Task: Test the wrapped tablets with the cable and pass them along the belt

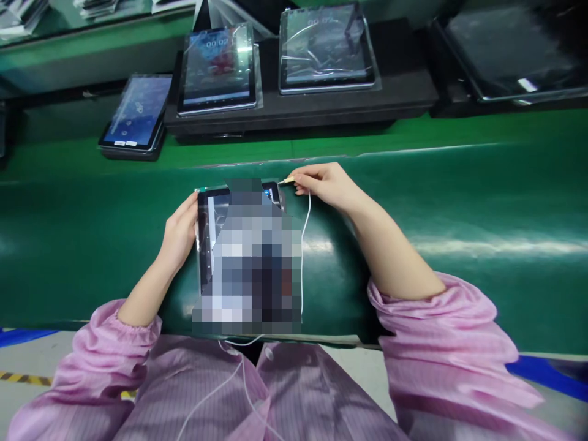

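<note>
A tablet (212, 228) with its screen lit lies on the green work surface in front of me; a pixelated patch hides most of it. Along its left edge, my left hand (180, 236) grips the side with closed fingers. At the upper right corner, my right hand (324, 182) pinches a cream-coloured earphone plug (288, 180) by its body. The plug's metal tip points at the tablet's corner; whether it is inserted, I cannot tell. From that hand a thin white cable (303, 245) hangs down past the tablet, and white wires cross my shirt.
Behind the work surface (459, 202), two tablets (218, 67) in clear film rest on a black stand (399, 67). A smaller tablet (138, 113) leans on a black block to the left. Another large tablet (514, 49) lies at the far right. Papers (18, 15) occupy the top left shelf.
</note>
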Available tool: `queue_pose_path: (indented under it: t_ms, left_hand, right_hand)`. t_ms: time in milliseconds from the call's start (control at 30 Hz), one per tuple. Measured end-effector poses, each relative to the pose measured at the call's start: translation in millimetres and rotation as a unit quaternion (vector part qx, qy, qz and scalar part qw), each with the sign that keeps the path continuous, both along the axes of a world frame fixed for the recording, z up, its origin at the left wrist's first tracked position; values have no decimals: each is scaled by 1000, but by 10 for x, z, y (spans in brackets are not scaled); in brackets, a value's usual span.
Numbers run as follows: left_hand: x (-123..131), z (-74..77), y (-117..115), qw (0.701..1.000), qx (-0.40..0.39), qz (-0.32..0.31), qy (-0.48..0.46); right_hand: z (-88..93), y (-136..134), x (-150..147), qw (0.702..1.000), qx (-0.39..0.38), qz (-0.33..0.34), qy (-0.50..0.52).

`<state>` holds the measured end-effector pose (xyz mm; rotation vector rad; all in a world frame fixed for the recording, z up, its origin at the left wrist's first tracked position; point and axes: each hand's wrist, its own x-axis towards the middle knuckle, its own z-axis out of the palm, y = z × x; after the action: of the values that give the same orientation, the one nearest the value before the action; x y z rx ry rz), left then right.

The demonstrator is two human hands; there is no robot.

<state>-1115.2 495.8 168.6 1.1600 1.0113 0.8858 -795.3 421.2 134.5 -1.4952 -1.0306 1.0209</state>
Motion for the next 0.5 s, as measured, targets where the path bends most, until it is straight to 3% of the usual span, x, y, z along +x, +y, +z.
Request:
queue_pose_path:
  t_ms: [500]
  left_hand:
    - [-248, 23, 120, 1000, -1, -4, 7]
  right_hand:
    - [69, 99, -223, 1000, -4, 5, -21]
